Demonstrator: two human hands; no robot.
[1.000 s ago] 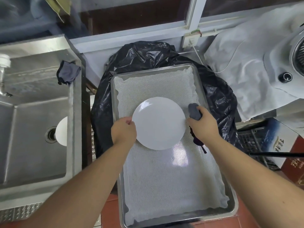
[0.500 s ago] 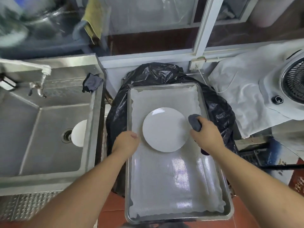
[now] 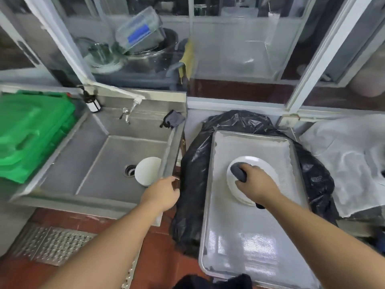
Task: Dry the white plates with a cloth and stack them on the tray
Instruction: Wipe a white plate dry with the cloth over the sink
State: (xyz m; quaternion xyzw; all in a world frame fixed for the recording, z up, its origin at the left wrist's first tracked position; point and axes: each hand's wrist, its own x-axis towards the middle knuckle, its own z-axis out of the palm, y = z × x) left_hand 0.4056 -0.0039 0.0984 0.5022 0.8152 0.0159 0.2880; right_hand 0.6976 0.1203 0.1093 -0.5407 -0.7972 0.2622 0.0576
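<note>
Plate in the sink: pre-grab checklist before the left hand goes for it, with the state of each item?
1. Plate in the sink visible and reachable: ok, it leans near the drain at the right wall.
2. Left hand free: ok, it holds nothing and hovers at the sink rim.
3. Cloth in hand: ok, the right hand grips it, resting on the plate on the tray.
4. Tray has room: ok, the liner is bare around that plate.
5. Tray seated steadily on the black bag: cannot tell.
6. Sink plate wet: cannot tell.
</note>
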